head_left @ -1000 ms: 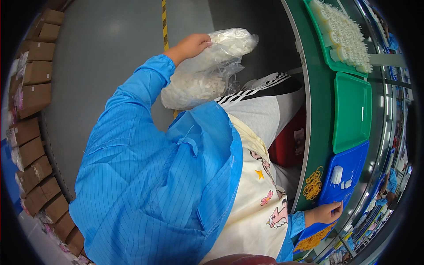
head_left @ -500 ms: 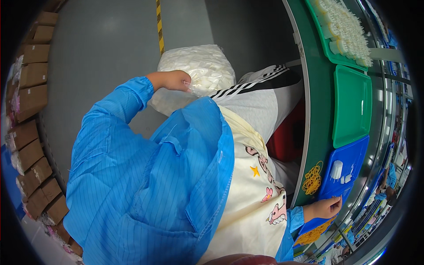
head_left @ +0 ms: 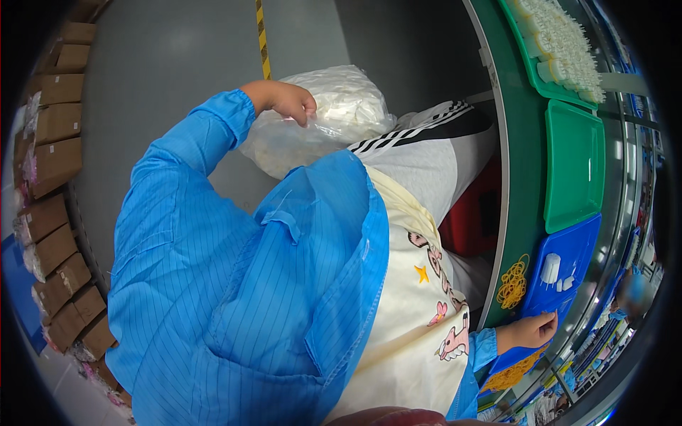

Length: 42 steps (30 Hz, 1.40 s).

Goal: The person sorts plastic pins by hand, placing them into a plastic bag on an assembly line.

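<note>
My left hand (head_left: 286, 100) reaches out to my left side and grips the top of a clear plastic bag (head_left: 328, 121) full of small white parts, which rests by my left leg. My right hand (head_left: 527, 330) lies at the edge of the green workbench (head_left: 517, 192), touching the near corner of a blue tray (head_left: 561, 273) that holds a few small white pieces. I cannot tell whether its fingers hold anything. My blue coat sleeve covers most of the middle of the view.
A green tray (head_left: 574, 165) lies beyond the blue one, then a green tray of white parts (head_left: 561, 44). Yellow rubber bands (head_left: 513, 281) are piled on the bench edge. Brown cardboard boxes (head_left: 50, 149) line the floor on the left, and a yellow floor stripe (head_left: 263, 39) runs ahead.
The bag has come down from held-up height and closer to my leg, with my left hand still on it. My right hand has stayed at the blue tray.
</note>
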Available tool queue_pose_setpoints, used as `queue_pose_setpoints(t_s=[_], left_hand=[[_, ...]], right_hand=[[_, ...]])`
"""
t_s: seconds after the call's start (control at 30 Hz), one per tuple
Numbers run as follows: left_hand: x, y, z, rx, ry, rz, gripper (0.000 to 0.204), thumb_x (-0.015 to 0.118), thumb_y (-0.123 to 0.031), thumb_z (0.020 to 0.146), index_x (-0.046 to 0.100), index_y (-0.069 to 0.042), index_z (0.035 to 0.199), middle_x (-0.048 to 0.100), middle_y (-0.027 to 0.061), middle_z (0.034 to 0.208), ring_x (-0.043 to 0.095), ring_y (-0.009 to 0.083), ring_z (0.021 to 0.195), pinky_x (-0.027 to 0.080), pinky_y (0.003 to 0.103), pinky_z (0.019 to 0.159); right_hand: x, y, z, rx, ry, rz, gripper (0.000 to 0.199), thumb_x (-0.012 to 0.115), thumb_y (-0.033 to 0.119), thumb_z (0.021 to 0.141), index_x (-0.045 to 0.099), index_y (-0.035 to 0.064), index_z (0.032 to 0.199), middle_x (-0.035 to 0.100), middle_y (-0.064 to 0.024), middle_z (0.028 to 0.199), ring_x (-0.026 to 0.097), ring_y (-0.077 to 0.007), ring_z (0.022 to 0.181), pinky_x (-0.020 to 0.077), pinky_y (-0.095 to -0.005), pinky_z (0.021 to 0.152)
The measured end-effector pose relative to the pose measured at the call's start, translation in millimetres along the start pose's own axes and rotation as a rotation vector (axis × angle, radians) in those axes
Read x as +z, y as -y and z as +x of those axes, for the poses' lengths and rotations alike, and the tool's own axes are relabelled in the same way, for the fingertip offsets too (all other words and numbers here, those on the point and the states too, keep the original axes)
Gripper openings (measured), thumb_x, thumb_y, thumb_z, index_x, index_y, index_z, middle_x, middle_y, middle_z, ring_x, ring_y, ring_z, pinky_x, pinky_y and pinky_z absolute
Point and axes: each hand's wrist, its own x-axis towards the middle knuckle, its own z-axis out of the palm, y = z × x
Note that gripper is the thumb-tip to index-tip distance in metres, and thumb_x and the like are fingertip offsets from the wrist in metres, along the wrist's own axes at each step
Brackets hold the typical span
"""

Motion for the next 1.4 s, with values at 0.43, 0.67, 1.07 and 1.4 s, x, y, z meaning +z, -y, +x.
queue_pose_setpoints(t_s=[0.43, 0.67, 1.07, 1.4], left_hand=[[117, 10, 85, 0.335, -0.122, 0.413, 0.033, 0.056, -0.028, 0.093, 0.063, -0.012, 0.12, 0.068, 0.0204, 0.109, 0.07, 0.0322, 0.088, 0.056, 0.046, 0.073], [122, 15, 105, -0.105, -0.26, 0.735, 0.018, 0.056, -0.018, 0.085, 0.064, -0.006, 0.096, 0.07, 0.018, 0.091, 0.068, 0.0383, 0.089, 0.054, 0.05, 0.071], [-79, -89, 154, 0.519, -0.967, 0.583, 0.02, 0.057, -0.029, 0.092, 0.058, -0.01, 0.096, 0.065, 0.0212, 0.085, 0.062, 0.044, 0.082, 0.047, 0.052, 0.069], [-60, -249, 305, 0.625, -0.967, 0.574, 0.034, 0.052, -0.037, 0.093, 0.068, -0.015, 0.115, 0.069, 0.0153, 0.113, 0.065, 0.0352, 0.104, 0.051, 0.046, 0.086]], right_hand=[[1, 4, -1, 0.032, 0.012, 0.014, 0.023, 0.061, 0.015, 0.095, 0.067, -0.0061, 0.1, 0.066, -0.0102, 0.088, 0.061, -0.0163, 0.074, 0.0494, -0.0252, 0.065], [-3, 9, -1, 0.034, 0.014, 0.022, 0.022, 0.06, 0.014, 0.096, 0.067, -0.006, 0.1, 0.066, -0.01, 0.087, 0.06, -0.0162, 0.074, 0.049, -0.026, 0.067], [-1, 10, 0, 0.051, 0.014, 0.045, 0.022, 0.059, 0.013, 0.096, 0.067, -0.0062, 0.1, 0.065, -0.0091, 0.083, 0.059, -0.0156, 0.073, 0.0477, -0.0255, 0.066], [4, 11, -2, 0.049, 0.041, 0.006, 0.021, 0.059, 0.013, 0.095, 0.067, -0.0051, 0.1, 0.064, -0.0093, 0.083, 0.058, -0.0156, 0.072, 0.047, -0.0267, 0.066]])
